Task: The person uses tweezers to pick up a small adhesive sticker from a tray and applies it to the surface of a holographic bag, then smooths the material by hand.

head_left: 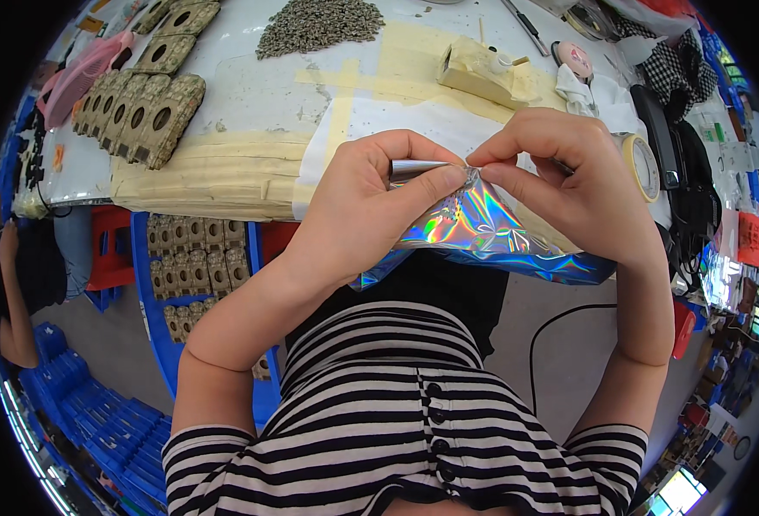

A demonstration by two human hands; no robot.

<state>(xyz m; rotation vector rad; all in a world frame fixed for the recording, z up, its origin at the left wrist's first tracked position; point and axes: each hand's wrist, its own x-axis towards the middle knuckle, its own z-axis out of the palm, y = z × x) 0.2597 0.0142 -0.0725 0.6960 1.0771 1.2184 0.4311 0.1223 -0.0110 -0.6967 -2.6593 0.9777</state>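
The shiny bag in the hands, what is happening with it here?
A person holds a holographic foil bag at its top edge with both hands. The left hand also grips a small silver metal piece, and the right hand pinches the bag's edge beside it. Behind them is a table with a pile of small grey parts.

Holographic foil pouch (483, 236): flat, silvery with rainbow sheen, blue along the lower edge, pinched at its top corner between both hands and hanging below them. Cream cardboard box (474, 70): small, boxy, taped, lying on the table just beyond the hands. Red packet (754, 239): far to the right of the right hand, at the table edge (too blurred to tell more). No screens or signs legible.
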